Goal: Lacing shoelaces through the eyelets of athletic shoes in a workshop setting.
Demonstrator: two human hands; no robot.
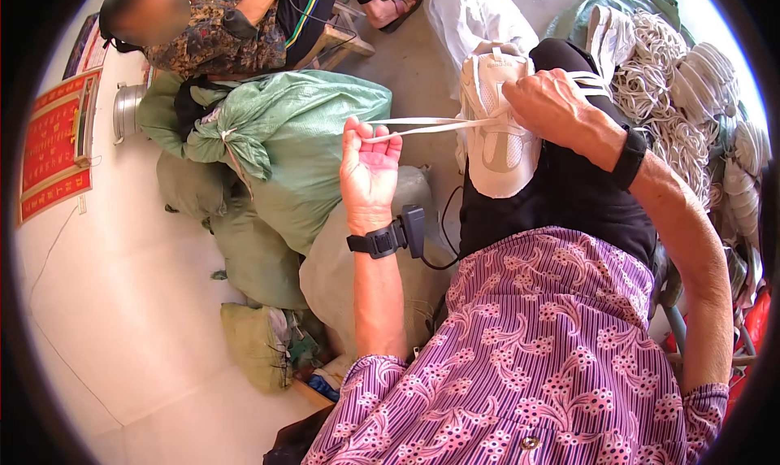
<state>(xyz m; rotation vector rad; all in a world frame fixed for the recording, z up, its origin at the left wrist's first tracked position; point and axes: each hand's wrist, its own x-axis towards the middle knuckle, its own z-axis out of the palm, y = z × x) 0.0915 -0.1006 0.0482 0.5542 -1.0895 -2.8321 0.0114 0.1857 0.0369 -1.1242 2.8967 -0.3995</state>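
Head view: white sneaker point(497, 132) is being steadied on the lap by the right hand point(552, 103), fingers clamped over its upper. White lace point(422, 126) is being pulled taut leftward, pinched in the curled left hand point(370, 168). Green sacks point(284, 140) are lying beyond. Risk: lace slipping out if the pinch loosens.

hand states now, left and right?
Left hand: closed on the white shoelace, pulled taut.
Right hand: gripping the white sneaker on the lap.
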